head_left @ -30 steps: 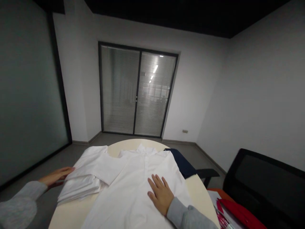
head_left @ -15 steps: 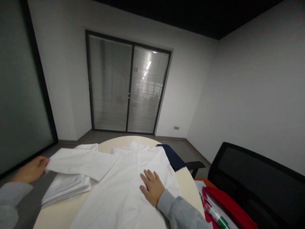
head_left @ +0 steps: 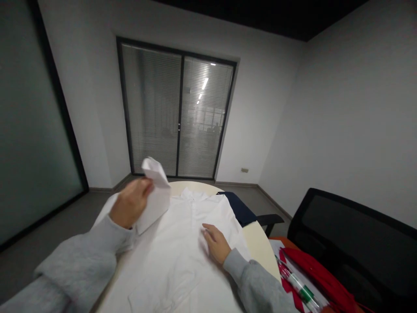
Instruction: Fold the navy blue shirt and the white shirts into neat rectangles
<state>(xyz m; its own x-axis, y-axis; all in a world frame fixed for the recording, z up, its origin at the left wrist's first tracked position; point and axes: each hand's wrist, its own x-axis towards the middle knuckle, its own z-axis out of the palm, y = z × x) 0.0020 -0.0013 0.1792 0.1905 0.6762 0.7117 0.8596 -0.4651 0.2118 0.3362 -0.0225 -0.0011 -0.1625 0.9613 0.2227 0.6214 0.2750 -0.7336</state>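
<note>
A white shirt [head_left: 182, 252] lies spread on the round table, its collar at the far side. My left hand [head_left: 132, 203] is closed on the shirt's left sleeve and holds it up above the table. The sleeve's end stands up past the fingers. Over the right part of the shirt front is my right hand [head_left: 216, 244], fingers loosely bent and apart from the thumb, with nothing in it. Whether it touches the cloth I cannot tell. A stack of folded white cloth at the left is mostly hidden behind my left arm.
Dark blue cloth [head_left: 239, 209] lies at the table's far right edge. Beside the round table [head_left: 262, 243] stands a black mesh chair [head_left: 345, 243], with a red item [head_left: 321, 276] and a clear tube with a green band [head_left: 304, 292] near it.
My left hand has swung up and to the right, carrying the sleeve in toward the shirt. My right hand has gone from lying flat on the shirt to a bent, turned pose.
</note>
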